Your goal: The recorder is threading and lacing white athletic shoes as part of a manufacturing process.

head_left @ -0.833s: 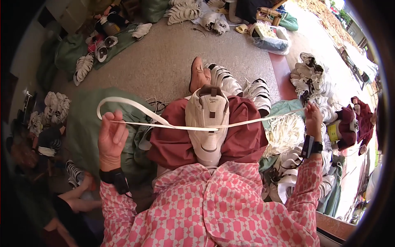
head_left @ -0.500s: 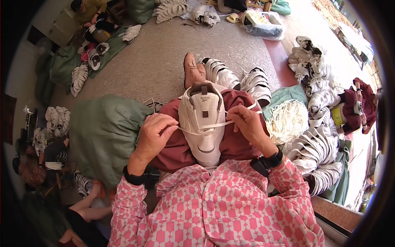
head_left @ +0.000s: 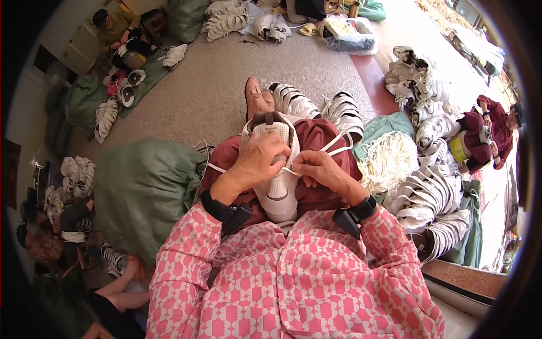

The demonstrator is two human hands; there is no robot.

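A white sneaker (head_left: 278,204) rests on my lap between my knees, its heel opening away from me and its toe toward me. My left hand (head_left: 258,160) lies across the tongue with the fingers curled down on the shoe's upper, hiding much of the lacing area. Close beside it, my right hand (head_left: 323,171) pinches a white shoelace (head_left: 288,170) at the right eyelet edge. One loose lace end loops up past my right hand; the other trails over my left knee. Exactly what the left fingertips grip is hidden.
A green sack (head_left: 144,195) bulges at my left. At my right lie a bundle of white laces (head_left: 389,161) on green cloth and stacked shoe uppers (head_left: 426,195). More uppers (head_left: 293,100) stand beyond my knees. Other people sit at far left, lower left and right.
My left hand has moved right, from holding a lace out at the side to lying over the tongue. My right hand has come slightly inward, against the shoe's edge.
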